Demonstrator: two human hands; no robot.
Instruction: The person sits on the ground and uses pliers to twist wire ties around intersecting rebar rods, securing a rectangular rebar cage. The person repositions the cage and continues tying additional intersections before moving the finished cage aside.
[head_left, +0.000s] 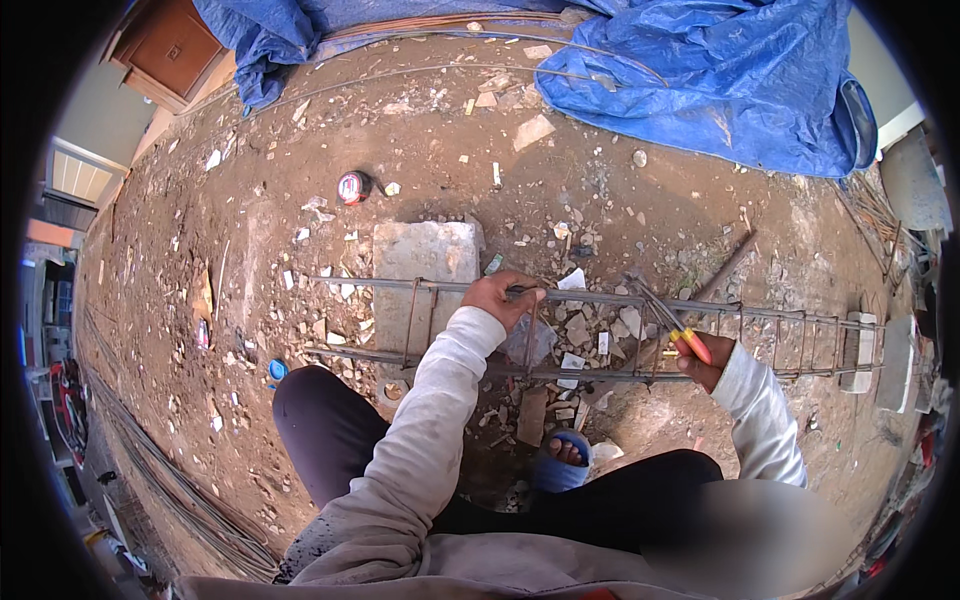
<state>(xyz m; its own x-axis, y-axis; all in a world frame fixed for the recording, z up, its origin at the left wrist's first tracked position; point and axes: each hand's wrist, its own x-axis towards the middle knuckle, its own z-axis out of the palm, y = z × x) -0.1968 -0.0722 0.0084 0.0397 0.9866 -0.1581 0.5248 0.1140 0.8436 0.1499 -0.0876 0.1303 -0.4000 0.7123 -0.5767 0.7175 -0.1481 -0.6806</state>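
Note:
A long rebar cage (600, 374) with square stirrups lies crosswise before me, its left part above a concrete block (425, 250). My left hand (503, 303) is closed around the cage's far bar beside a stirrup. Whether it also holds a piece of wire is hidden by the fingers. In my right hand (708, 362) are pincers (672, 322) with red and yellow handles. Their metal jaws point up and left, at the far bar by a stirrup; I cannot tell if they grip anything.
Beneath the cage's right end stand pale blocks (858, 352). A tape measure (353, 187) lies beyond the concrete block. Blue tarpaulin (710, 85) covers the far side. Long bars (190, 490) lie at the lower left. Rubble (590, 325) litters the dirt around my sandalled foot (565, 455).

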